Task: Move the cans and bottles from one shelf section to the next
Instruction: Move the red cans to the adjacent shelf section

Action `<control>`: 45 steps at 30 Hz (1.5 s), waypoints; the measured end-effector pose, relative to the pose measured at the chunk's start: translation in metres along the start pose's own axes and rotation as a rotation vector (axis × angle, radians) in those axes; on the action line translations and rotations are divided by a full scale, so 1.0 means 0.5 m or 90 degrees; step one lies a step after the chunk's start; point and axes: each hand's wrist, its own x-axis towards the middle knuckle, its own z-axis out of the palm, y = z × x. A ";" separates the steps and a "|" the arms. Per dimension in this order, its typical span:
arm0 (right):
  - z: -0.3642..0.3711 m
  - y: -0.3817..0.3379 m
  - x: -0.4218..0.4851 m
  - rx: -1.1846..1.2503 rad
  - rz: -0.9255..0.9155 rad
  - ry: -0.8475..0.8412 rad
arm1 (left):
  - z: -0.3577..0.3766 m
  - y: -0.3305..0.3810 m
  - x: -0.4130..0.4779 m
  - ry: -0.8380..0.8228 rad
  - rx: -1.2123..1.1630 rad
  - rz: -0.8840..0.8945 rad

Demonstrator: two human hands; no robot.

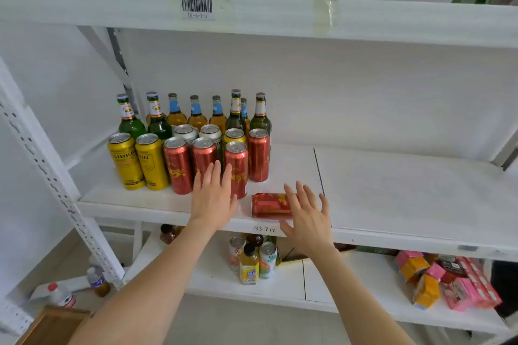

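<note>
One red can (268,204) lies sideways at the shelf (406,193) front edge, just right of standing cans (151,165) and bottles (197,116). Both hands hold nothing: left hand (214,197) flat before the upright cans, right hand (308,217) spread wide over the fallen can's end.

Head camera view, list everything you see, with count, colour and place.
Upright red cans: four, red, middle shelf, front rows.
Lying can: one, red, on its side, shelf's front edge.
Yellow cans: three, yellow, two front left, one behind.
Silver cans: two, silver, second row.
Green bottles: four, green, back row.
Amber bottles: at least three, amber, back row.
Mixed drinks: several, assorted, lower shelf centre.
Boxes: several, pink and orange, lower shelf right.
Loose bottles: two, clear, bottom left.
Left hand: one, open, before red cans.
Right hand: one, open, by lying can.
</note>
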 end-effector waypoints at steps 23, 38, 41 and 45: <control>0.135 0.074 0.189 -0.005 -0.112 0.013 | 0.188 -0.005 0.161 -0.017 -0.694 -0.277; 0.063 0.061 0.169 0.599 0.303 0.028 | 0.122 -0.007 0.113 -0.079 -0.785 -0.281; 0.051 0.047 0.156 0.809 0.390 0.039 | 0.095 -0.006 0.103 -0.107 -0.847 -0.301; 0.039 0.037 0.136 0.929 0.455 0.027 | 0.068 -0.013 0.093 -0.168 -0.943 -0.309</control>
